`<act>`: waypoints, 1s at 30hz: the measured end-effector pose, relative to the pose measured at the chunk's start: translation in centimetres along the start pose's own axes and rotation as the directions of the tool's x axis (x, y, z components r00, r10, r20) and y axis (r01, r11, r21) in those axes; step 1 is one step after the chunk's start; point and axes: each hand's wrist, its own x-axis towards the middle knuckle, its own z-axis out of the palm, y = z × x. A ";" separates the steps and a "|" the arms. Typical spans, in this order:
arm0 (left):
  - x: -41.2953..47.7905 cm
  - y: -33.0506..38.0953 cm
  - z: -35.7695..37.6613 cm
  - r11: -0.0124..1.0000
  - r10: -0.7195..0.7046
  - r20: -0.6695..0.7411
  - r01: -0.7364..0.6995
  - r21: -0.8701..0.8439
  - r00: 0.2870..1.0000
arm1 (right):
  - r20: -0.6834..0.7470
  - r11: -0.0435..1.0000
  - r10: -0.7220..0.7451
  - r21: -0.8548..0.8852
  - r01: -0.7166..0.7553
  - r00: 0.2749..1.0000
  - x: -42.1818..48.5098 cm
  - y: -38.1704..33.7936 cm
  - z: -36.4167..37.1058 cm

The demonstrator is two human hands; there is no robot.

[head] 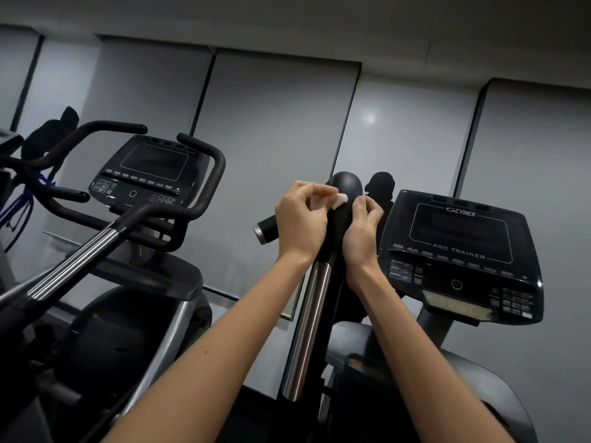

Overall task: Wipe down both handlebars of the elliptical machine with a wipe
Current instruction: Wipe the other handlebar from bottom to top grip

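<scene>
My left hand (300,215) pinches the wipe (339,200) atop the handlebar (347,187); right hand (363,230) grips its side. Console (460,238) close on the right.

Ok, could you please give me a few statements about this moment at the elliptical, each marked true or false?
1. The left hand and the right hand are both at the top of the black handlebar. True.
2. The wipe is blue. False: it is white.
3. The console to the right of the hands reads ARC TRAINER. True.
4. The wipe lies on the console. False: it is against the handlebar, pinched at the left hand's fingertips.
5. A short side grip sticks out from the handlebar, past the left hand. True.
</scene>
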 end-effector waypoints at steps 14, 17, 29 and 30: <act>0.2 -0.4 -0.8 0.889 -0.293 0.171 0.334 -0.314 0.941 | 0.004 1.000 0.005 0.001 -0.005 1.000 0.3 0.0 -0.2; -1.2 -0.1 -2.1 0.983 -0.008 0.195 0.043 -0.180 0.981 | -0.013 0.998 0.038 0.049 -0.038 0.999 0.8 0.0 -0.6; 6.9 -1.9 3.3 0.993 -0.114 0.047 0.115 -0.011 0.992 | -0.072 0.998 0.036 -0.055 -0.040 0.997 3.1 -1.2 0.5; 7.1 -2.8 3.6 0.985 -0.170 0.028 0.171 -0.026 0.985 | -0.065 0.998 0.031 -0.056 -0.035 0.997 3.2 -1.1 0.5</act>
